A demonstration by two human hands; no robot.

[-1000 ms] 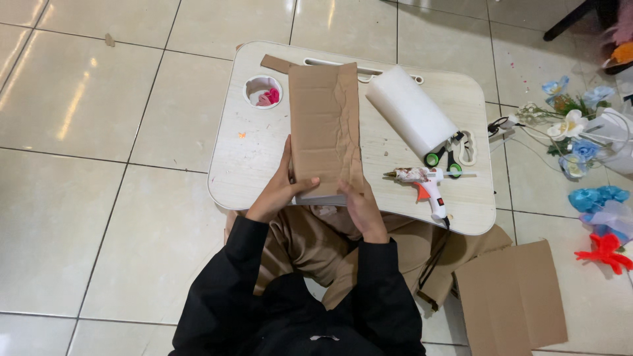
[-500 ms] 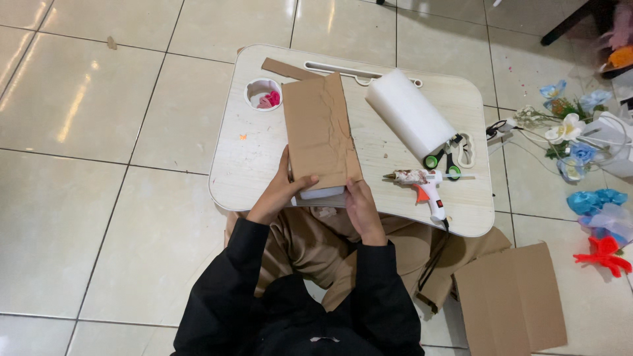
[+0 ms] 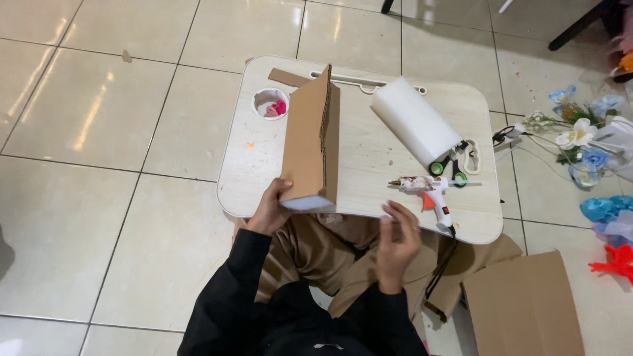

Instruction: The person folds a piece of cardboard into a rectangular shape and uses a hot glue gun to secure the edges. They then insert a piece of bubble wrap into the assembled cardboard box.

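My left hand [image 3: 270, 209] grips the near end of a long cardboard piece [image 3: 308, 138] with a white foam block inside it, tilted up on its edge over the small light wooden table [image 3: 369, 158]. To the right, my right hand [image 3: 397, 238] hovers at the table's near edge with its fingers apart, holding nothing. It is close to a white and orange glue gun [image 3: 428, 192] lying on the table.
On the table lie a white foam roll [image 3: 414, 122], green-handled scissors [image 3: 450, 169], a cardboard strip [image 3: 290, 77] and a cup hole with pink scraps [image 3: 271, 104]. More cardboard [image 3: 524, 306] lies on the tiled floor at right, beside artificial flowers [image 3: 581, 142].
The cardboard piece has turned from lying flat to standing on its edge. My right hand has let go of it and moved right, toward the glue gun.
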